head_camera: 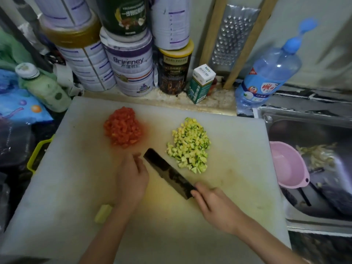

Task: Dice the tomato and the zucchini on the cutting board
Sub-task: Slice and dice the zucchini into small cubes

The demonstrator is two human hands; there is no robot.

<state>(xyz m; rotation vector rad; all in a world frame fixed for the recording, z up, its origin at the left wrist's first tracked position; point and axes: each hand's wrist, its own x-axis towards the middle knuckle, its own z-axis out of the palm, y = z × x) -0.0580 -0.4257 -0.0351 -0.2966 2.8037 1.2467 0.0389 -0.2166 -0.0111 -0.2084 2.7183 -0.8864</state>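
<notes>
cutting board point(238, 141) carries everything; right hand point(217, 208) wrapped round the handle of the cleaver point(167, 173), blade low over mid-board; left hand point(131, 178) loose-fingered, holding nothing, beside the blade, probably steadying; zucchini heap point(188, 145) right of centre, small green-skinned pale cubes; tomato heap point(122, 127) toward the far edge, fine wet red dice, apart to keep colours separate; pale offcut point(103, 213) near the left near corner; dicing looks finished
</notes>
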